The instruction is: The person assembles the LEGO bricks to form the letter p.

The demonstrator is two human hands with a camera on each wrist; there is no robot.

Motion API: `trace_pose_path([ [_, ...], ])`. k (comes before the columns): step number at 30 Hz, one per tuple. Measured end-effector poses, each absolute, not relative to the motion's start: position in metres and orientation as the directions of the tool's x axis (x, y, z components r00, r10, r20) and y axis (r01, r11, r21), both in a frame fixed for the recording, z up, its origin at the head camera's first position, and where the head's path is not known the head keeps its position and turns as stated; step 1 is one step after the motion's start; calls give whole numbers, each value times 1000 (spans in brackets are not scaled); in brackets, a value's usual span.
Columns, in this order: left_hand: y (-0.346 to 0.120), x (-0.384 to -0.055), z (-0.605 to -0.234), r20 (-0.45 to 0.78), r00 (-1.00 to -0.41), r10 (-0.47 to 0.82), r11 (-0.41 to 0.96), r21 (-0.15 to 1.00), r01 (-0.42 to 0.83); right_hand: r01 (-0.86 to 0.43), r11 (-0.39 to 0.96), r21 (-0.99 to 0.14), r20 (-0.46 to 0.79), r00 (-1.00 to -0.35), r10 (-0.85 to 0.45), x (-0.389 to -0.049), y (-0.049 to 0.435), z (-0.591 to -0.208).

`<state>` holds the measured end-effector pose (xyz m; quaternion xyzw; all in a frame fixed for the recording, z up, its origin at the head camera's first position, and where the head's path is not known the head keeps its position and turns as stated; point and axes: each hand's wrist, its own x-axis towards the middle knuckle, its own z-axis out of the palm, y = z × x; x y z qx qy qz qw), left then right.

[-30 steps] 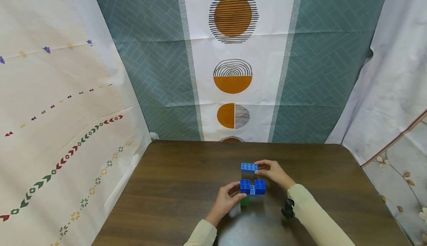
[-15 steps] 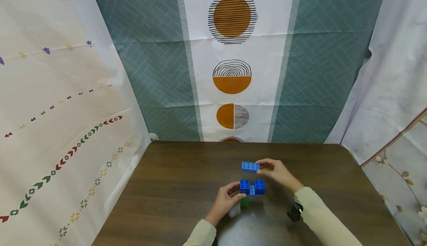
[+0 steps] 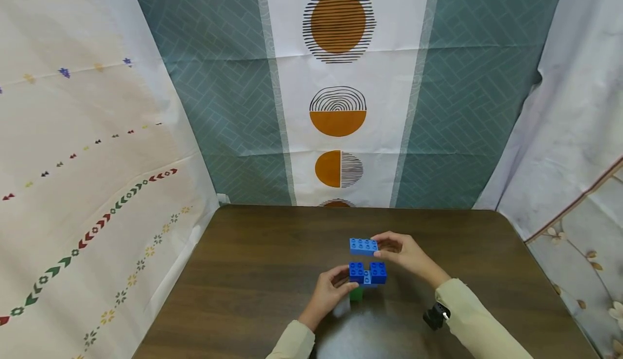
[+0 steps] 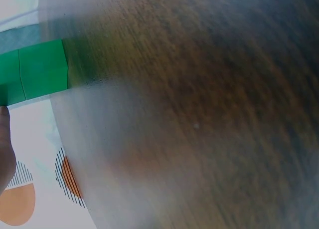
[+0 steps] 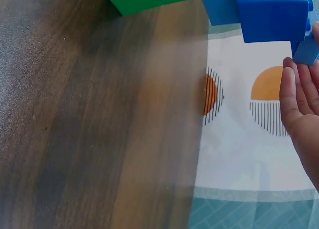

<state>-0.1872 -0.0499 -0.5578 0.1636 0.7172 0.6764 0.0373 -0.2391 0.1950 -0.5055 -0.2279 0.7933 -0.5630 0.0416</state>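
Observation:
In the head view, my left hand (image 3: pixel 325 294) pinches the left side of a toy-brick stack. Two dark blue bricks (image 3: pixel 378 272) stand apart on top of a light blue brick (image 3: pixel 367 278), above a green column (image 3: pixel 356 294). In the left wrist view the column shows as green bricks (image 4: pixel 42 69), with a thumb at their edge. My right hand (image 3: pixel 398 251) grips a separate light blue eight-stud brick (image 3: pixel 363 246) by its right end, just beyond the dark blue pair. That brick (image 5: pixel 306 50) is partly cut off in the right wrist view.
A brown wooden table (image 3: pixel 263 261) lies under both hands. Behind it hangs a teal and white cloth (image 3: pixel 340 132) with orange circles. Pale patterned cloths hang at the left (image 3: pixel 87 159) and right (image 3: pixel 550 159).
My right hand and its light blue brick drift slightly right, then back left and a little nearer the stack. The right forearm swings outward to the right. My left hand stays in place.

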Motion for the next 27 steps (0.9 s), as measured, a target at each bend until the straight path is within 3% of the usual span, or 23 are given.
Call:
trace_pose_path([
  [11, -50, -192, -570, 160, -946, 282, 54, 982, 182, -376, 283, -882, 214, -856, -470, -218, 191, -491],
  [21, -51, -180, -541, 167, -943, 288, 43, 981, 187, -403, 285, -870, 234, -845, -481, -202, 189, -484],
  [27, -50, -187, -558, 141, -948, 287, 38, 987, 158, -404, 280, -871, 237, -844, -481, -191, 185, -470],
])
